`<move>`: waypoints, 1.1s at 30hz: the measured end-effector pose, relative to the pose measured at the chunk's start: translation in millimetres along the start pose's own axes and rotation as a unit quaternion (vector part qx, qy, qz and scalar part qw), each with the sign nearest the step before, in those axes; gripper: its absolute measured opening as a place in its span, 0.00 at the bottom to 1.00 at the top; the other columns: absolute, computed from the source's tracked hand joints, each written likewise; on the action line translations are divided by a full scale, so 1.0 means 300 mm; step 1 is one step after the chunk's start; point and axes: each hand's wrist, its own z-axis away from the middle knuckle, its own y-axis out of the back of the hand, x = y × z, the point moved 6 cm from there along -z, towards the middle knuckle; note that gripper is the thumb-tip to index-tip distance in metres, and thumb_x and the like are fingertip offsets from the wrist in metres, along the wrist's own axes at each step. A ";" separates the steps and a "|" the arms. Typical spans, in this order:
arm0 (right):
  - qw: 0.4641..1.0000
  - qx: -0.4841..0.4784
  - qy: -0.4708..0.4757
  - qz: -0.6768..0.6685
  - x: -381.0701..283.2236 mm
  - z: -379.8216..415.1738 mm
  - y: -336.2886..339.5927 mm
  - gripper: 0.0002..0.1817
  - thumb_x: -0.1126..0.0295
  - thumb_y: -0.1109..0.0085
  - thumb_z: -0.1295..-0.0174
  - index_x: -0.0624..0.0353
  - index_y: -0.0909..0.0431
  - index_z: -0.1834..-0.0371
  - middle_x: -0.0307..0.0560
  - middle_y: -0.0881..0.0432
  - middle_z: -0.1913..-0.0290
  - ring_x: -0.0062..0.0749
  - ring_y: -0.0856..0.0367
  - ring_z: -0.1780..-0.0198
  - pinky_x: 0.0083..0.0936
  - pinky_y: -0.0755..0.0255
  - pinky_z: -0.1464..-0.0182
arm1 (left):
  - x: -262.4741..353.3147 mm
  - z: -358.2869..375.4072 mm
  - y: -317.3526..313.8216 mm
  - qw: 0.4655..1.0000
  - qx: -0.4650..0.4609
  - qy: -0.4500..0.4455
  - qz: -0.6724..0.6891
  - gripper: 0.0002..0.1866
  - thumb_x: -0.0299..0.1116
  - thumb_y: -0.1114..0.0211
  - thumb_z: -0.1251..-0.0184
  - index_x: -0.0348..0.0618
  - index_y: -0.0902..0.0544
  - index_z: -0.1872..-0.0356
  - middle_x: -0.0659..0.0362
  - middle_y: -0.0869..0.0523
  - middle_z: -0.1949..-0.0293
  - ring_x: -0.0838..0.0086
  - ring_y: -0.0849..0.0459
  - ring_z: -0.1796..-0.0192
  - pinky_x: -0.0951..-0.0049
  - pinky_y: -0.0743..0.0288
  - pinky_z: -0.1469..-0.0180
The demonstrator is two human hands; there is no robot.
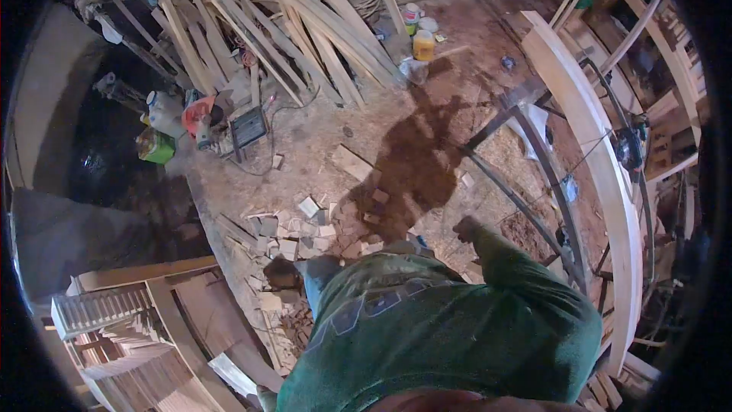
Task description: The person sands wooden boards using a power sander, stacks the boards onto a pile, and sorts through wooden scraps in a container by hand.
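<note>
Past the cuff of a green sleeve, my right hand [463, 229] hangs over the debris-covered floor with its fingers curled in, and no object shows in it. It is near the curved dark metal frame [511, 187]. At the bottom edge, what looks like part of my left hand [265, 398] shows beside a pale board [232, 374]; its fingers are hidden, and I cannot see whether it holds anything. Small wood offcuts [288, 248] lie scattered on the floor in front of my body.
Long timber strips [297, 15] lean at the upper left. A large curved board [595, 133] stands on the right. A yellow container [423, 45] is at the back, a green and white bag [156, 146] at the left, and stacked slatted wood [141, 358] at the lower left.
</note>
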 end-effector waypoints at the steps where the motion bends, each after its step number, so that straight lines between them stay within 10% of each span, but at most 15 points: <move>1: 1.000 0.008 -0.005 -0.023 -0.046 0.024 0.043 0.18 0.54 0.36 0.34 0.60 0.14 0.63 0.47 0.12 0.72 0.34 0.16 0.76 0.36 0.24 0.74 | 0.030 -0.014 0.000 1.000 -0.013 -0.006 -0.005 0.30 0.41 0.29 0.46 0.49 0.26 0.40 0.49 0.17 0.44 0.54 0.18 0.40 0.53 0.25 0.38; 15: 0.967 0.060 0.123 -0.214 -0.649 0.011 0.356 0.13 0.57 0.36 0.33 0.54 0.15 0.68 0.43 0.16 0.75 0.29 0.17 0.75 0.30 0.25 0.76 | 0.486 -0.646 0.050 0.964 -0.145 -0.057 -0.217 0.17 0.40 0.35 0.37 0.52 0.19 0.48 0.51 0.15 0.48 0.57 0.17 0.43 0.50 0.24 0.41; 18: 0.897 0.156 0.198 -0.363 -0.493 -0.173 0.389 0.12 0.57 0.35 0.34 0.54 0.15 0.63 0.43 0.15 0.73 0.34 0.15 0.74 0.36 0.24 0.76 | 0.773 -0.896 0.019 0.923 -0.157 -0.155 -0.316 0.14 0.40 0.37 0.35 0.52 0.17 0.50 0.52 0.14 0.49 0.57 0.16 0.44 0.49 0.24 0.42; 22: 0.863 0.107 -0.109 -0.482 -0.418 -0.065 0.431 0.03 0.68 0.38 0.32 0.53 0.21 0.61 0.46 0.17 0.65 0.40 0.20 0.73 0.36 0.24 0.75 | 1.316 -1.193 -0.097 0.821 -0.122 -0.348 -0.437 0.12 0.40 0.38 0.33 0.53 0.15 0.52 0.52 0.13 0.51 0.58 0.16 0.45 0.49 0.24 0.43; 24: 0.853 0.124 -0.102 -0.496 -0.419 -0.016 0.407 0.04 0.67 0.38 0.33 0.53 0.21 0.61 0.46 0.17 0.66 0.41 0.19 0.74 0.37 0.23 0.75 | 1.619 -1.269 -0.184 0.768 -0.088 -0.438 -0.458 0.11 0.40 0.39 0.31 0.53 0.14 0.53 0.53 0.13 0.51 0.58 0.16 0.45 0.48 0.23 0.44; 29: 0.807 0.132 -0.084 -0.570 -0.376 -0.095 0.317 0.08 0.64 0.36 0.35 0.55 0.20 0.59 0.47 0.17 0.66 0.43 0.16 0.73 0.39 0.21 0.73 | 2.381 -1.105 -0.303 0.824 -0.205 -0.487 -0.206 0.10 0.37 0.36 0.37 0.48 0.14 0.59 0.55 0.14 0.61 0.60 0.17 0.55 0.55 0.24 0.51; 33: 0.787 0.120 -0.115 -0.594 -0.352 -0.135 0.354 0.12 0.62 0.36 0.34 0.57 0.21 0.54 0.48 0.17 0.63 0.42 0.16 0.70 0.38 0.21 0.71 | 2.609 -0.941 -0.561 0.754 -0.368 -0.521 -0.155 0.09 0.35 0.34 0.42 0.44 0.15 0.64 0.56 0.15 0.70 0.62 0.18 0.62 0.60 0.24 0.58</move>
